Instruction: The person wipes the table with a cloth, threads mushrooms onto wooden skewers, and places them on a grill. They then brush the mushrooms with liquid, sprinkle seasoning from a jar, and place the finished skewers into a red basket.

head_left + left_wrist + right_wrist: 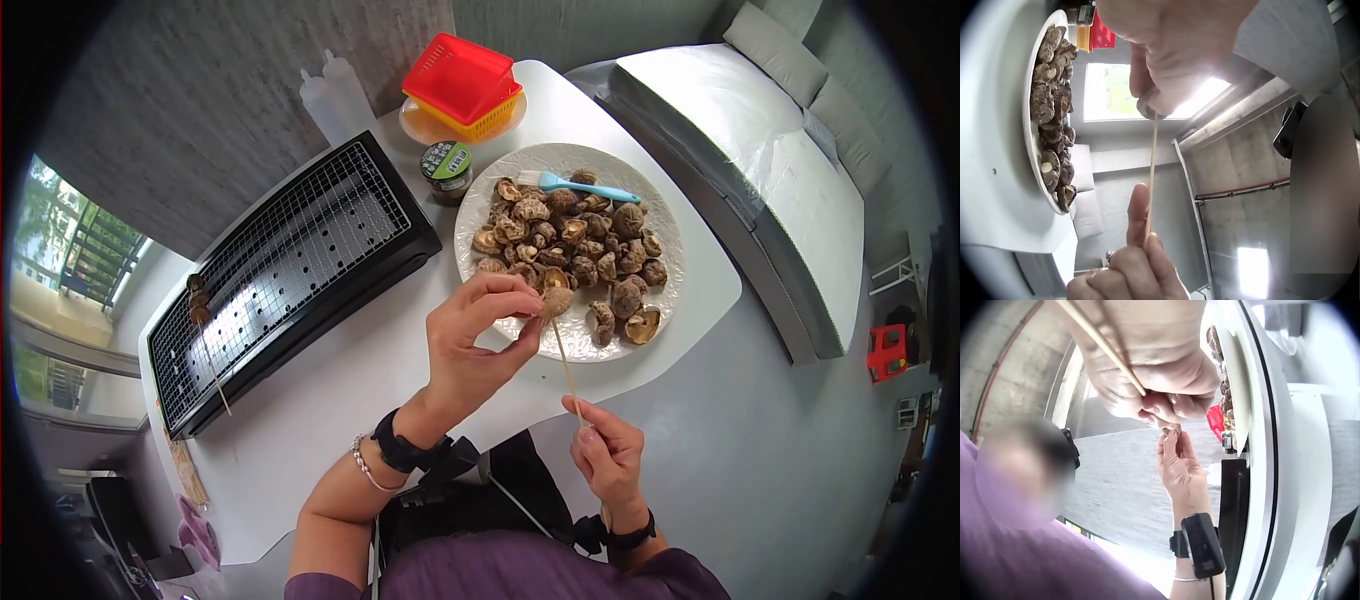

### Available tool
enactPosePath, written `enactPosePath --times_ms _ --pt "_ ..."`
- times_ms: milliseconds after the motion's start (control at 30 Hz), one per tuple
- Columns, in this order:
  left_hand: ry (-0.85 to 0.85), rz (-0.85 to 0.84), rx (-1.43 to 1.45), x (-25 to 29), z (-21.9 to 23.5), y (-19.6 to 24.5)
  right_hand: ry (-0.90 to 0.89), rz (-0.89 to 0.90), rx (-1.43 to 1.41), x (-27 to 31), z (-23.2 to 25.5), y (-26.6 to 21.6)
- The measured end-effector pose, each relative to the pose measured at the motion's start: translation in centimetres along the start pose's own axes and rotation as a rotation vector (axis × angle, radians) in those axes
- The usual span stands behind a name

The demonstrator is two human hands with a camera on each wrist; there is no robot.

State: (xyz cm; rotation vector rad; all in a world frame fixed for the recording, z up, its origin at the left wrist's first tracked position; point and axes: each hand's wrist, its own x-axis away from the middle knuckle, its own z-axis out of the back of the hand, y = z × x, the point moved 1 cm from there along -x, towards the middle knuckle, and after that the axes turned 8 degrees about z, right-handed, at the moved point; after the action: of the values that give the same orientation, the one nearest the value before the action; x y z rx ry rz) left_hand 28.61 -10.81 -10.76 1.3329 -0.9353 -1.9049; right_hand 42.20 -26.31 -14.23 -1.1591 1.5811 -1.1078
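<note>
My left hand [478, 345] pinches a dried shiitake mushroom [557, 301] between thumb and fingers, over the near edge of the white plate [470, 245]. A thin wooden skewer [566, 365] runs down from this mushroom to my right hand [608, 462], whose thumb and fingers grip its lower part. Seen from the left wrist, the skewer [1152, 153] meets the mushroom [1145, 107] at its underside; the tip is hidden. The right wrist view has the skewer's rear end [1100, 342] sticking out behind my right fist [1154, 381].
Many dried shiitake mushrooms [585, 235] and a blue brush [590, 187] lie on the plate. To the left stands a black grill [290, 285] bearing a loaded skewer [208, 340]. Behind are a lidded jar [447, 172], red basket [458, 75], yellow basket [495, 120] and clear bottles [337, 98].
</note>
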Motion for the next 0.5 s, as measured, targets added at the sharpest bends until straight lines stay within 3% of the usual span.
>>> enactPosePath --times_ms 100,200,267,367,500 --pt "0.02 -0.053 -0.009 -0.22 -0.2 0.74 -0.005 -0.047 -0.193 0.02 -0.04 0.15" --pt "-0.007 -0.067 -0.005 0.02 -0.47 0.61 0.028 -0.003 -0.057 0.15 -0.25 0.23" --pt "-0.031 -0.061 -0.002 0.12 -0.62 0.52 0.035 0.136 0.208 0.16 -0.33 0.31" --pt "-0.086 0.044 0.103 0.19 -0.81 0.42 0.042 0.219 0.428 0.31 -0.21 0.6" --pt "-0.14 0.05 0.113 0.29 -0.87 0.24 0.052 0.043 0.116 0.78 0.07 0.33"
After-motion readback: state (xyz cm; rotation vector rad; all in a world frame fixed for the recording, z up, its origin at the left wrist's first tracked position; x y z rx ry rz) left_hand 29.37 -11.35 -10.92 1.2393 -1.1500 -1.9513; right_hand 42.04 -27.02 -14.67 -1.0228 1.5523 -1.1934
